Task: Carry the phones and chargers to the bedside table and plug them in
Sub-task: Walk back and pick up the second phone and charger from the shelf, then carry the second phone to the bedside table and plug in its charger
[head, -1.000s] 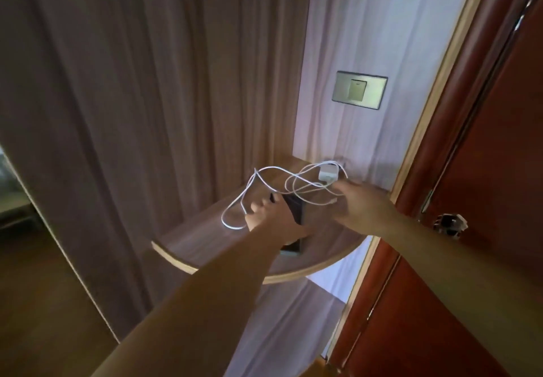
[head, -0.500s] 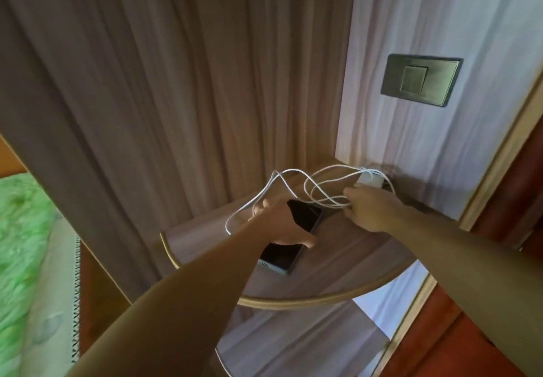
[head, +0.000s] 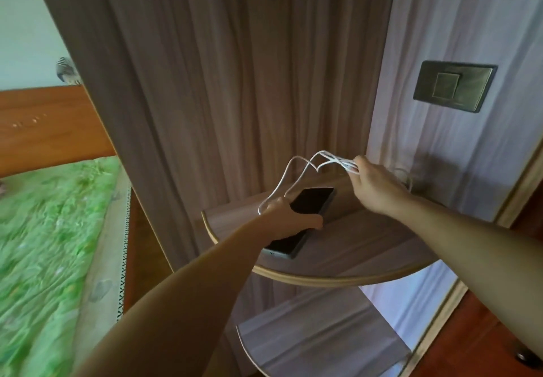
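Observation:
A dark phone rests tilted on the rounded wooden shelf, its near end under my left hand, which grips it. A white charger cable loops up from beside my left hand to my right hand. My right hand is closed on a bunch of the cable, lifted above the back of the shelf. The charger plug itself is hidden behind my right hand.
A metal wall switch is on the pale panel at right. A lower shelf sits beneath. A bed with a green cover and wooden headboard lies at left. Tall wood-grain panels enclose the shelf corner.
My right hand has gathered the cable and lifted it off the shelf. The camera has swung left, so the bed now shows. My left hand stays on the phone.

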`<state>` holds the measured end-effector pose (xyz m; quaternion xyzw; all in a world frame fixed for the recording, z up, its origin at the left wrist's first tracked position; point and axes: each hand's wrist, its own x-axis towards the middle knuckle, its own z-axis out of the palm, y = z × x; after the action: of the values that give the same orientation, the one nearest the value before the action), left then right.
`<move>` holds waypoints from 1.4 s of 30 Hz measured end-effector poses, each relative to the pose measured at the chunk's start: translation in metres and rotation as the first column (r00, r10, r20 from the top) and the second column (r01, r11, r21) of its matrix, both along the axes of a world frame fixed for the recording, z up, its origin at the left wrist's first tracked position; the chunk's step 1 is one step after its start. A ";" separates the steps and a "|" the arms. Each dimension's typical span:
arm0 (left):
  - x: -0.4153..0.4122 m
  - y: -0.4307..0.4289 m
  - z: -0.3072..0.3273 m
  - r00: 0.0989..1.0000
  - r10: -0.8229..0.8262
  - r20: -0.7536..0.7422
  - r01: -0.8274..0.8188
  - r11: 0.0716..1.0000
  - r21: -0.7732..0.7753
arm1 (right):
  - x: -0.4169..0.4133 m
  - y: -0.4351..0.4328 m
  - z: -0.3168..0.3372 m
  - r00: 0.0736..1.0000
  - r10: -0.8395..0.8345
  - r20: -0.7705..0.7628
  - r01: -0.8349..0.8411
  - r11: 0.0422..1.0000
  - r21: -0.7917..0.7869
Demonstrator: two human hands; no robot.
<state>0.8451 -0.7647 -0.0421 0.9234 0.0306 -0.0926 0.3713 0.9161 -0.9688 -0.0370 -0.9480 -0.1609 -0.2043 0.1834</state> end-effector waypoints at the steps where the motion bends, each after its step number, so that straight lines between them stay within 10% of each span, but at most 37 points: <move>1: -0.007 0.007 0.001 0.999 0.041 -0.025 -0.043 0.995 -0.086 | -0.005 0.007 0.007 1.000 0.002 0.008 -0.002 1.000 0.032; 10: -0.127 0.105 0.021 0.956 0.286 0.060 -0.211 0.817 -0.536 | -0.105 0.106 0.061 0.989 0.060 0.138 -0.084 0.981 0.176; 19: -0.343 0.261 0.017 0.766 0.640 -0.059 -0.337 0.322 -0.885 | -0.290 0.302 0.063 0.906 0.411 0.103 -0.423 0.888 0.178; 34: -0.746 0.495 -0.037 0.320 0.911 -0.259 -0.224 -0.193 -0.955 | -0.588 0.682 0.024 0.381 0.900 -0.211 -0.817 0.435 0.379; 42: -0.861 0.599 -0.050 0.091 0.984 -0.155 0.156 -0.168 -0.973 | -0.757 0.878 -0.012 0.068 0.945 -0.319 -0.848 0.224 0.481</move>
<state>-0.0163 -0.1662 -0.0921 0.2090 0.2209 0.5588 0.7715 0.1587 -0.0908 -0.0492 -0.6331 -0.6315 0.2275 0.3855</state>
